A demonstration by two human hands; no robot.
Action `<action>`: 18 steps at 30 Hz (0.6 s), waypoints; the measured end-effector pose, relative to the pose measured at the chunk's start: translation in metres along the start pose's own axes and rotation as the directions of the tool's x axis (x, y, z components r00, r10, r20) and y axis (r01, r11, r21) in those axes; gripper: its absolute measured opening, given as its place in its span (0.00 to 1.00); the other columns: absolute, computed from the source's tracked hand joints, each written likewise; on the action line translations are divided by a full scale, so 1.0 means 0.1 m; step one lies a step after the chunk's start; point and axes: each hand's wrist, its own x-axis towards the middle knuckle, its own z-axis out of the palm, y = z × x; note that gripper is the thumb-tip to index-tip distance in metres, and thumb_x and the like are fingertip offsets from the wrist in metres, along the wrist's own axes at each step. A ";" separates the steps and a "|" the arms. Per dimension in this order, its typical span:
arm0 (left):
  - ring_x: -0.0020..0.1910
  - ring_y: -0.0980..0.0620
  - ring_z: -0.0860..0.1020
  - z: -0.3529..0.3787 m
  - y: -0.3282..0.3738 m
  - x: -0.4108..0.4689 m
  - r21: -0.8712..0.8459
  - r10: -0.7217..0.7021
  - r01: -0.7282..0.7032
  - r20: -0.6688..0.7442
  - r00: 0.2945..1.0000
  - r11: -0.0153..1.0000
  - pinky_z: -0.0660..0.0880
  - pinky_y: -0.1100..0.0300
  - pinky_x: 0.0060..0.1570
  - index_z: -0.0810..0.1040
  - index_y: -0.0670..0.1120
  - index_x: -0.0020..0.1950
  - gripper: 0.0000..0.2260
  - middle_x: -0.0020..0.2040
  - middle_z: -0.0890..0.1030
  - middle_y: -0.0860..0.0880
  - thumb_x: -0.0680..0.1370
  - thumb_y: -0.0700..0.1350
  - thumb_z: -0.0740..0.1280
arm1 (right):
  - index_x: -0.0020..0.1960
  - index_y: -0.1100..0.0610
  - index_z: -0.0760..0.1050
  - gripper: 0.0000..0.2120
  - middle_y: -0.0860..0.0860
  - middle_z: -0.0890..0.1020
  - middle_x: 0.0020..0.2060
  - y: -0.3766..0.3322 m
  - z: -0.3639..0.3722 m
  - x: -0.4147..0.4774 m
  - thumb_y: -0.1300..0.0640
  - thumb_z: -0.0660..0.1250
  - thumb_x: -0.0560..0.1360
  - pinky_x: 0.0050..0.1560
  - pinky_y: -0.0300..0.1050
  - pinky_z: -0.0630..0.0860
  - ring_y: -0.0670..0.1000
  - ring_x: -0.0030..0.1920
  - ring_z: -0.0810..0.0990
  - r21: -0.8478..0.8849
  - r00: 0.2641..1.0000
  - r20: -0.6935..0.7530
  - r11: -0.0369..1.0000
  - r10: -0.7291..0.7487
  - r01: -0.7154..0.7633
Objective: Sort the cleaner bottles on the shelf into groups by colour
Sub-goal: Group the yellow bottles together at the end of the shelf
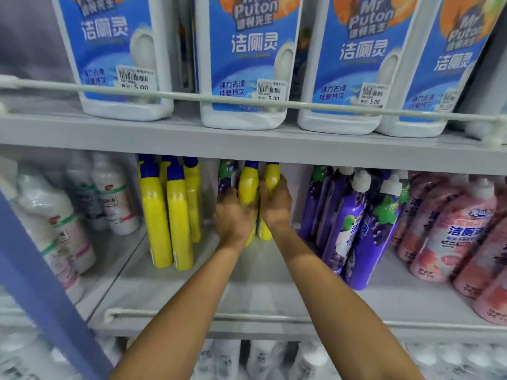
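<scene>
On the middle shelf, my left hand [233, 215] grips a yellow bottle with a blue cap [248, 187]. Beside it, my right hand [277, 204] grips a second yellow bottle [272, 176]. Both bottles stand upright, deep on the shelf, touching each other. A purple bottle [227, 175] stands just behind and left of them, partly hidden. A group of yellow bottles [170, 215] stands to the left. Purple bottles [354, 223] are grouped to the right, and pink ones [450, 231] further right. White bottles [68, 209] fill the left bay.
The upper shelf holds large white bottles with blue labels [247, 64] behind a white guard rail [192, 97]. A blue upright post [41, 283] crosses the lower left. Bare shelf board [247, 283] lies in front of my hands, with a low front rail [164, 312]. More white bottles [260, 357] sit below.
</scene>
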 end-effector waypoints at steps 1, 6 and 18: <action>0.54 0.35 0.82 0.01 0.01 0.00 0.037 -0.016 0.016 -0.001 1.000 0.999 0.78 0.45 0.49 0.80 0.42 0.57 0.17 0.55 0.84 0.39 0.76 0.52 0.74 | 0.60 0.52 0.72 0.13 0.50 0.82 0.50 0.00 -0.01 0.03 0.47 0.62 0.80 0.50 0.47 0.77 0.55 0.50 0.81 -0.042 1.000 0.016 0.999 0.007 -0.006; 0.49 0.35 0.82 -0.05 -0.08 -0.07 0.062 0.087 -0.089 0.039 0.995 0.994 0.75 0.50 0.43 0.81 0.42 0.53 0.15 0.49 0.85 0.39 0.77 0.52 0.75 | 0.64 0.55 0.73 0.17 0.56 0.83 0.56 0.02 -0.21 0.01 0.45 0.61 0.82 0.51 0.47 0.75 0.60 0.56 0.82 -0.186 0.994 0.101 0.981 -0.027 0.045; 0.41 0.44 0.79 -1.18 -0.49 -0.80 0.090 0.149 -0.147 -0.016 0.989 0.985 0.77 0.51 0.41 0.80 0.47 0.48 0.11 0.43 0.81 0.46 0.74 0.53 0.75 | 0.63 0.48 0.78 0.13 0.43 0.81 0.34 -0.33 -0.29 -1.40 0.48 0.71 0.79 0.39 0.28 0.70 0.41 0.36 0.79 0.094 0.974 0.054 0.972 -0.221 0.215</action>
